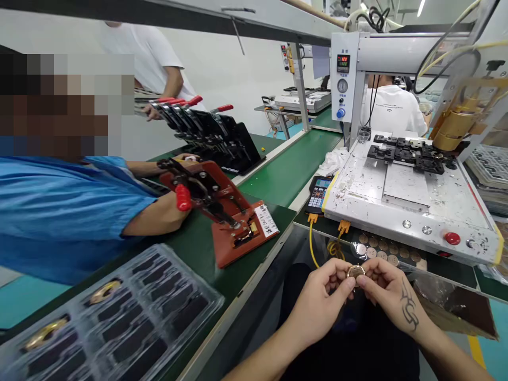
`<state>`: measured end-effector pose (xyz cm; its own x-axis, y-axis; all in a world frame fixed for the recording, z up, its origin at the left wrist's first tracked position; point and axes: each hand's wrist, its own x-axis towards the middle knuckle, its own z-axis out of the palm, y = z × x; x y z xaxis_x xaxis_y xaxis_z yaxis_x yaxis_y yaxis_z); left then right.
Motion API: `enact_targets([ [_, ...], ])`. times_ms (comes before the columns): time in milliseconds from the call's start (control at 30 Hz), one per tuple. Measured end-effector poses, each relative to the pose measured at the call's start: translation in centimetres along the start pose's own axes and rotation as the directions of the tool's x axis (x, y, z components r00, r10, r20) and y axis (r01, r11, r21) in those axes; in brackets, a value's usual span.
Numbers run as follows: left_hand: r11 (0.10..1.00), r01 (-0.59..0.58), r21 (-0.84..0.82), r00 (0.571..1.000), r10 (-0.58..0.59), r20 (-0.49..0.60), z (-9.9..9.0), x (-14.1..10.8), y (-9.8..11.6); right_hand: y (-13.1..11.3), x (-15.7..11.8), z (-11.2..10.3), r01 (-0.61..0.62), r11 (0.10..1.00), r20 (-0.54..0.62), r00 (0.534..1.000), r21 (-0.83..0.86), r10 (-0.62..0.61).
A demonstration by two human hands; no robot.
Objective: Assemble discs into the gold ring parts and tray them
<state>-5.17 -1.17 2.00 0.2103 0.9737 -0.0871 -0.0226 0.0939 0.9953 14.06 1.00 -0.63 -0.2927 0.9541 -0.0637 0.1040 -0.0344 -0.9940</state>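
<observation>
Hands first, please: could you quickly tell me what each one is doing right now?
Left hand: closed, fingertips pinching the small round metal part.
Right hand: closed, pinching the same part from the other side.

Both hands, left (pixel 323 301) and right (pixel 391 291), pinch a small round metal part (pixel 355 271) below the dispensing machine (pixel 408 196)

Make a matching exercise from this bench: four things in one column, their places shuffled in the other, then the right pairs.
1. small round disc
2. red toggle-clamp jig
3. clear plastic tray
4. handheld keypad

A. near left end of the green belt
B. beside the white machine's base
C. pinched between left hand and right hand
D. under a co-worker's hand

Pairs: 1-C, 2-D, 3-A, 4-B
</observation>
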Motion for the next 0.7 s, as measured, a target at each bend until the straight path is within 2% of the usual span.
enact_targets([
  [67, 0.999, -0.014, 0.042, 1.0, 0.014, -0.006, -0.5, 0.0, 0.0, -0.7, 0.6, -0.6, 0.165, 0.976, 0.079, 0.985, -0.141, -0.155],
  [100, 0.998, -0.018, 0.062, 1.0, 0.019, -0.012, -0.7, 0.0, 0.0, -1.0, 0.9, -0.8, 0.276, 0.935, 0.157, 0.957, -0.221, -0.245],
  [200, 0.993, -0.02, 0.114, 0.999, 0.026, -0.046, -1.1, -0.6, 0.2, -1.7, 1.9, -1.3, 0.585, 0.716, 0.416, 0.8, -0.382, -0.432],
  [267, 0.984, -0.03, 0.174, 0.998, 0.04, -0.052, -1.7, -1.3, 0.9, -1.7, 2.7, -1.1, 0.693, 0.585, 0.506, 0.715, -0.422, -0.483],
  [333, 0.956, -0.076, 0.283, 0.995, 0.091, -0.043, -3.1, -2.0, 2.4, -1.5, 3.7, -0.5, 0.746, 0.502, 0.519, 0.665, -0.437, -0.537],
  [367, 0.924, -0.121, 0.364, 0.986, 0.153, -0.06, -4.3, -2.3, 3.5, -1.5, 4.3, -0.1, 0.764, 0.477, 0.514, 0.645, -0.435, -0.566],
  [400, 0.868, -0.18, 0.462, 0.963, 0.252, -0.098, -5.7, -2.6, 4.7, -1.6, 4.9, 0.4, 0.775, 0.464, 0.499, 0.632, -0.429, -0.593],
  [433, 0.782, -0.245, 0.573, 0.911, 0.388, -0.142, -7.5, -2.7, 6.0, -1.8, 5.6, 0.9, 0.778, 0.465, 0.477, 0.627, -0.422, -0.616],
  [467, 0.666, -0.297, 0.685, 0.823, 0.541, -0.17, -9.4, -2.7, 7.3, -2.1, 6.2, 1.4, 0.775, 0.479, 0.454, 0.63, -0.412, -0.63],
  [500, 0.516, -0.33, 0.79, 0.704, 0.692, -0.158, -11.5, -2.6, 8.5, -2.5, 6.8, 1.9, 0.768, 0.503, 0.433, 0.64, -0.397, -0.635],
  [533, 0.366, -0.357, 0.86, 0.607, 0.79, -0.084, -13.6, -2.3, 9.5, -3.0, 7.4, 2.3, 0.757, 0.533, 0.413, 0.653, -0.378, -0.635],
  [567, 0.231, -0.373, 0.899, 0.552, 0.834, 0.015, -15.6, -1.9, 10.3, -3.6, 7.9, 2.8, 0.744, 0.565, 0.393, 0.668, -0.357, -0.632],
  [633, 0.034, -0.386, 0.922, 0.555, 0.807, 0.203, -18.5, -0.9, 11.3, -4.5, 8.7, 3.5, 0.712, 0.625, 0.342, 0.702, -0.32, -0.625],
  [700, -0.029, -0.388, 0.921, 0.567, 0.781, 0.264, -19.9, 0.0, 12.0, -5.2, 9.3, 4.2, 0.68, 0.675, 0.293, 0.733, -0.287, -0.614],
])
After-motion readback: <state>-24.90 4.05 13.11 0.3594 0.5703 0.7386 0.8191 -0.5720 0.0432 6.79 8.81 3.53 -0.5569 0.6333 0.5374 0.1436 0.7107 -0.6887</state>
